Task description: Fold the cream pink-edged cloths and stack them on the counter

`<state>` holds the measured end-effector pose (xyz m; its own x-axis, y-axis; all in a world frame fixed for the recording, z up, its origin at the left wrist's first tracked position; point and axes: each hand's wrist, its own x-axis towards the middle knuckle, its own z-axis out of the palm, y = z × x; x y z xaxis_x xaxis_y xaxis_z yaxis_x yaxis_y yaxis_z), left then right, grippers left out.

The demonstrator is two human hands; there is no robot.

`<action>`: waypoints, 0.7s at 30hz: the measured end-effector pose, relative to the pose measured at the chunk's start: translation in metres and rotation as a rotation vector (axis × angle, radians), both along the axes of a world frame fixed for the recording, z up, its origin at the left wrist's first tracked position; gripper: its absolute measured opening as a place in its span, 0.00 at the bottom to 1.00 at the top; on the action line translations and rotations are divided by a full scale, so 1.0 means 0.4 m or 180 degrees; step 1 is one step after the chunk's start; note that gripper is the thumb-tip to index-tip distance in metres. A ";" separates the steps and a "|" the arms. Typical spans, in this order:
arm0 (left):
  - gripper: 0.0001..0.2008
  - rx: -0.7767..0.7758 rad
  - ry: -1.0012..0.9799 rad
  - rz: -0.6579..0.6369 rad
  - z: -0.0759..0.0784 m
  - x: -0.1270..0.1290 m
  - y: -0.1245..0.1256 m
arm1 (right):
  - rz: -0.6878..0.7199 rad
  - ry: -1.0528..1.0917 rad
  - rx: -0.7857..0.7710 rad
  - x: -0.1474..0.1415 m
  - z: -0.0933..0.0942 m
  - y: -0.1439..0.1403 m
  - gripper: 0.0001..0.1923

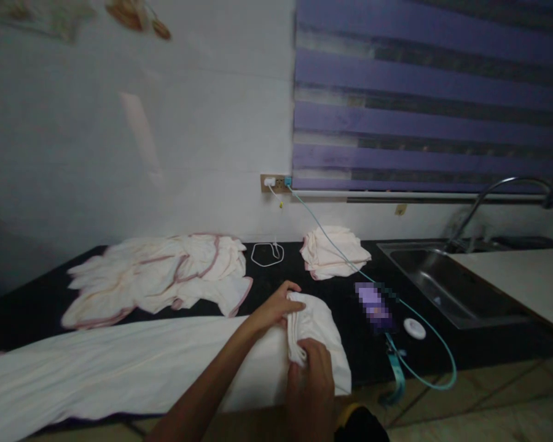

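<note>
A long white cloth (133, 362) lies stretched along the front of the black counter, its right end folded over in layers. My left hand (279, 305) pinches the far corner of that folded end between thumb and fingers. At the near corner of the same fold, my right hand (312, 365) grips the layered edge, fingers curled round it. The fold stands slightly raised between both hands. Behind it lies a crumpled white cloth with pinkish edging (166, 273). A folded stack of similar cloth (334, 252) rests near the wall.
A phone (373, 304) with a teal cable (435, 334) lies right of the cloth, beside a white round object (415, 328). A white cable (267, 264) lies near the wall below a socket (276, 183). The sink (424, 276) and faucet (477, 205) are at right.
</note>
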<state>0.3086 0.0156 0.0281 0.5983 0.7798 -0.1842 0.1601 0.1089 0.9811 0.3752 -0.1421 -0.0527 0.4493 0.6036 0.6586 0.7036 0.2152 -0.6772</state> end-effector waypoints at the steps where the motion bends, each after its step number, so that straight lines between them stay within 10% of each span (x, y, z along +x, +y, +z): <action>1: 0.30 -0.0027 0.0016 0.0123 -0.014 -0.022 -0.002 | 0.0063 -0.0030 -0.0012 -0.015 -0.005 0.002 0.16; 9: 0.27 0.0092 0.0081 0.0561 -0.093 -0.139 -0.020 | 0.0332 -0.0137 -0.0147 -0.101 -0.048 0.006 0.21; 21: 0.30 0.3258 0.2189 0.0931 -0.190 -0.181 -0.115 | 0.0714 -0.0285 -0.0435 -0.049 0.013 0.020 0.16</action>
